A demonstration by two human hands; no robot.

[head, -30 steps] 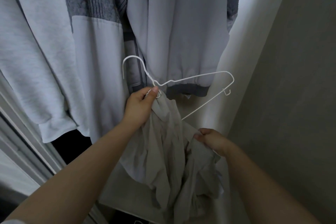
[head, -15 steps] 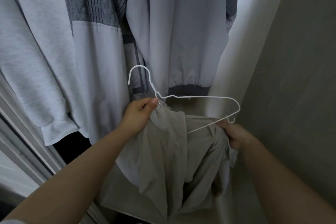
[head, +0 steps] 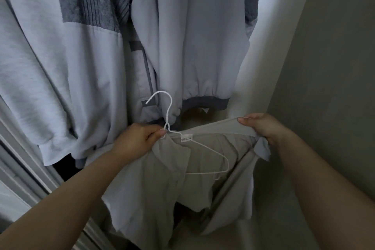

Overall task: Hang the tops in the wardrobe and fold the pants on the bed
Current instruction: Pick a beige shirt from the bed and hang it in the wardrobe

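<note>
Head view: both hands' grip holds the beige top (head: 162, 178) — hung tops (head: 192, 36) crowd behind.

Two bare forearms reach in from the lower corners, sleeveless as far as visible. The left hand (head: 140, 140) and right hand (head: 263, 127) wear no gloves, rings or watch.

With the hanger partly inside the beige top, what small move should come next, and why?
Probably draw the beige fabric top over the right shoulder of the white wire hanger. The left hand pinches the hanger's neck together with the cloth, the right hand holds the opening stretched wide, and the hanger's right arm lies bare inside it.
</note>
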